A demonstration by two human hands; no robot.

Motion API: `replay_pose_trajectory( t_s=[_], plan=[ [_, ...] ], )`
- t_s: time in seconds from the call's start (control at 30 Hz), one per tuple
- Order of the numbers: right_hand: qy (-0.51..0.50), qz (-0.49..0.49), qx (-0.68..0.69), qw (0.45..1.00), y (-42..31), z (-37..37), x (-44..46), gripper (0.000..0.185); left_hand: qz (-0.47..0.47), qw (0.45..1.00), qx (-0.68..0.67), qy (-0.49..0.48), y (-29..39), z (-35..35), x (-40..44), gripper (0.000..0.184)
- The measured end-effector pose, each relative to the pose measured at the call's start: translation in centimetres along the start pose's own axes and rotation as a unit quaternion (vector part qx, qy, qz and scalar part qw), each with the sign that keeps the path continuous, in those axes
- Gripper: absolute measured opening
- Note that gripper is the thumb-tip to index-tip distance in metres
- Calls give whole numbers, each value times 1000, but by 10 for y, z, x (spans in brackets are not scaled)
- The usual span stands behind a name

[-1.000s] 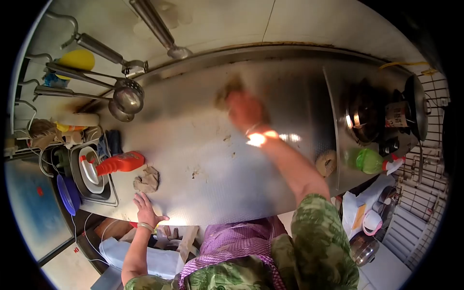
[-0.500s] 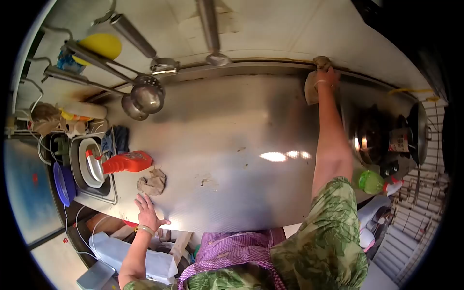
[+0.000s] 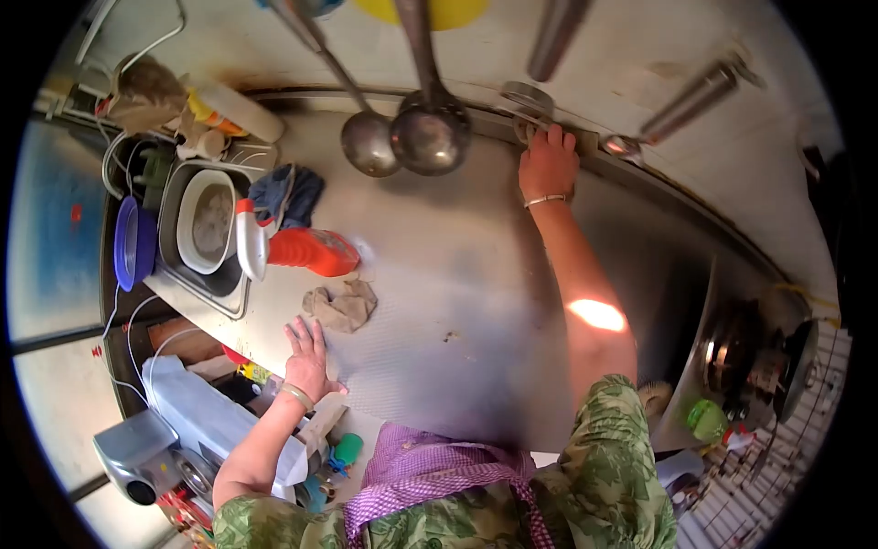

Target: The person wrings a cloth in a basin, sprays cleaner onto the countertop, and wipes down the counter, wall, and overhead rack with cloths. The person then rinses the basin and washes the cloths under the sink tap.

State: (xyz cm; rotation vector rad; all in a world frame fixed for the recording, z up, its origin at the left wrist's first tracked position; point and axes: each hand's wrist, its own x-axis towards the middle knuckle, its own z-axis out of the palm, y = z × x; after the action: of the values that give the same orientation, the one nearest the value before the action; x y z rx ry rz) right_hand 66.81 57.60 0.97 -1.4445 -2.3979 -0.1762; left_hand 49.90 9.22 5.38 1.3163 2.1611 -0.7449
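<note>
My left hand [image 3: 308,366] lies flat with fingers spread on the front edge of the steel countertop [image 3: 430,302], just below a crumpled beige cloth [image 3: 340,306]. Beyond that cloth, a red spray bottle [image 3: 315,252] with a white head lies on its side. My right hand [image 3: 550,166] reaches to the back edge of the counter, fingers curled over the raised strip along the wall. It is closed on a brownish cloth [image 3: 588,143], mostly hidden by the hand. Several hanging utensils are close by, including a steel ladle [image 3: 430,137].
On the left, a sink [image 3: 233,297] holds a white tub [image 3: 207,220], with a dark blue cloth [image 3: 288,194] beside it. A purple basin [image 3: 135,242] stands further left. At right are a dark pan [image 3: 732,343] and a green bottle [image 3: 707,421].
My view has turned and shifted left. My right hand has moved leftward along the back edge with the cloth. My left hand stays spread at the front edge.
</note>
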Motion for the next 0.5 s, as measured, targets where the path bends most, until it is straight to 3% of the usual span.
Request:
replay_pose_trajectory(
  t_s=[0.1,0.2,0.23,0.27,0.33,0.4,0.43,0.5],
  plan=[
    [59,-84,-7,995,-32,23,8,27,8,1000,1,12,-4,1,0,153],
    [20,-118,32,992,-73,28,17,26,7,1000,-2,12,-6,-1,-1,150],
    [-6,-45,282,958,-84,54,22,24,4,1000,-6,3,-6,-7,-1,149],
    [-34,34,512,858,-96,97,27,22,1,1000,-9,-7,-6,-9,0,148],
    [-19,51,623,781,-119,125,36,17,6,1000,1,10,-9,-3,1,147],
    [66,-75,418,903,-160,95,51,14,6,1000,4,13,-9,-1,1,146],
    [107,-135,300,938,-181,78,57,12,5,1000,2,8,-8,-5,-1,146],
    [189,-243,43,951,-215,60,72,8,5,1000,1,8,-11,-8,1,145]
  ],
)
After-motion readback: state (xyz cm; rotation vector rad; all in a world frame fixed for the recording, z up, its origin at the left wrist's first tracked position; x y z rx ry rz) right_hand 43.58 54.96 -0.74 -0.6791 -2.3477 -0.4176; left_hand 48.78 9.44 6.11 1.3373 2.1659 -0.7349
